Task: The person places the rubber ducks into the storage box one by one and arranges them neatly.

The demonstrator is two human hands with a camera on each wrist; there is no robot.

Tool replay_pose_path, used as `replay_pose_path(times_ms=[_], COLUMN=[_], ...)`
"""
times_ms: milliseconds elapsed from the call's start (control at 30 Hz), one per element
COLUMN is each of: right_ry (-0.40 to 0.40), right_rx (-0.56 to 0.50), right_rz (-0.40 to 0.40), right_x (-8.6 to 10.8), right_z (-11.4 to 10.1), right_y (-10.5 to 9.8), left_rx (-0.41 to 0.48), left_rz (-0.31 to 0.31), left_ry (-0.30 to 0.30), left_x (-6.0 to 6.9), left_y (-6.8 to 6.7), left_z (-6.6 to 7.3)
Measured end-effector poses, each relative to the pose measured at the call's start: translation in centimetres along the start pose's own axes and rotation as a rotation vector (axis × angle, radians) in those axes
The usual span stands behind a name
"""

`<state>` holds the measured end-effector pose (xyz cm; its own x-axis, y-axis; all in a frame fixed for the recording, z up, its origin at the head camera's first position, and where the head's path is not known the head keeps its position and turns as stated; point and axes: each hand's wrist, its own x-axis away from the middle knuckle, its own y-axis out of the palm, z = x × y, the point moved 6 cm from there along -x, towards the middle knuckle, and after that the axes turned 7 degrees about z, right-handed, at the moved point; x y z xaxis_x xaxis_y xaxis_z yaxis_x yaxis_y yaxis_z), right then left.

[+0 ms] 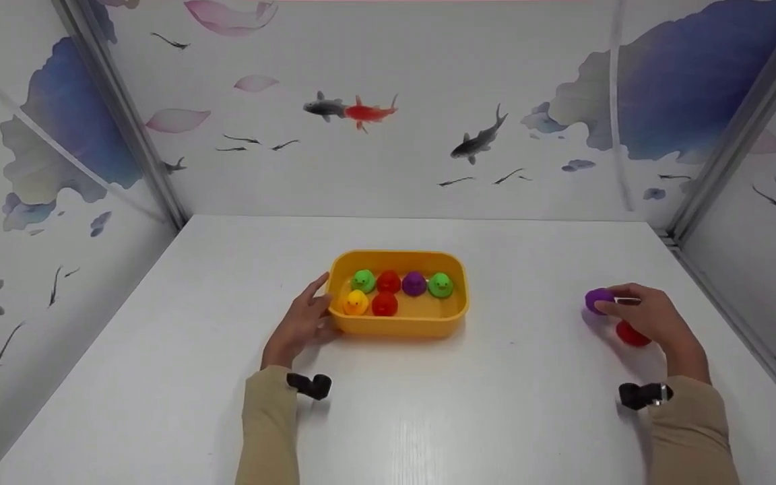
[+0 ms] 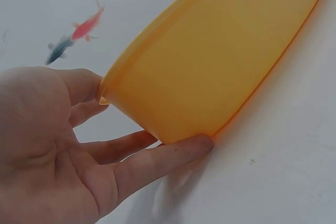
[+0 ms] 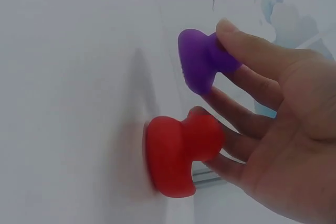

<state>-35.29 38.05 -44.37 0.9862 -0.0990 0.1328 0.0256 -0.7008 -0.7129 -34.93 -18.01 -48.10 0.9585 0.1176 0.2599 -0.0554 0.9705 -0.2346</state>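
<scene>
In the head view, a yellow plastic box (image 1: 398, 328) holds several small rubber ducks: green (image 1: 363, 281), red (image 1: 389, 281), purple (image 1: 414, 283) and yellow (image 1: 356, 303) among them. My left hand (image 1: 300, 323) touches its left end; in the left wrist view the thumb lies along the lower wall and loosely bent fingers meet the end and rim. Over at the right, my right hand (image 1: 654, 320) pinches another purple duck (image 3: 197, 61) by its head, above the table. Just below that hand a red duck (image 3: 173, 153) stands on the table, partly covered in the head view.
The white table (image 1: 496, 411) runs back to a wall (image 1: 401, 182) printed with fish and petals. Side panels with metal frame posts (image 1: 731, 128) stand left and right. Black wrist cameras (image 1: 644, 395) sit on both sleeves.
</scene>
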Motion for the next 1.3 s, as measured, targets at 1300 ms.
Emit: replay_pose_path(times_ms=[1300], right_ry=[-0.308], right_rx=[-0.059], right_rz=[0.015], right_x=[3.0], right_z=[-13.4], right_y=[3.6], left_rx=[0.022], left_rz=[0.013], left_ry=[-0.005], left_x=[0.1], left_y=[0.0], left_z=[0.2])
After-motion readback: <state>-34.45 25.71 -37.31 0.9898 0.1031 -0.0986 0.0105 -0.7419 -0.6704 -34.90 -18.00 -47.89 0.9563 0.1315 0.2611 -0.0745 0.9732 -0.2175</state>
